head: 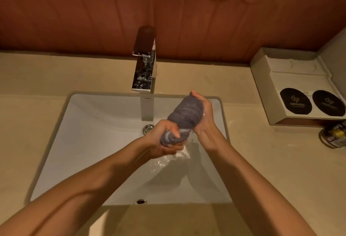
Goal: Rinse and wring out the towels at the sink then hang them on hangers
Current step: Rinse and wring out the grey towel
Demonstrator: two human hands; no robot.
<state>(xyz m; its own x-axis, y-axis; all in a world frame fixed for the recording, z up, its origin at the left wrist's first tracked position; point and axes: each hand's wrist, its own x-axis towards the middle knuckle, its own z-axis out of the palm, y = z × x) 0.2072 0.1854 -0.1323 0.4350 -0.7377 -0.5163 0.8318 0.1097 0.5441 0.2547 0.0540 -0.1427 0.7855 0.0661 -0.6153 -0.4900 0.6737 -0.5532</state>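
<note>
White box (292,84) on beige counter (262,160), jar (333,135) just beside

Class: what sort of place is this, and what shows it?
Probably a hotel bathroom vanity: a white sink under a chrome faucet, and a box of logo-marked amenities on the counter beside it.

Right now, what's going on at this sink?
A person is wringing out a rolled grey towel over the white sink. The left hand grips the towel's lower end and the right hand grips the upper end. Water is dripping from the towel and splashing into the basin below the hands. The chrome faucet stands behind the basin, and no stream from it is visible. No hangers are in view, so hanging has not started.
</note>
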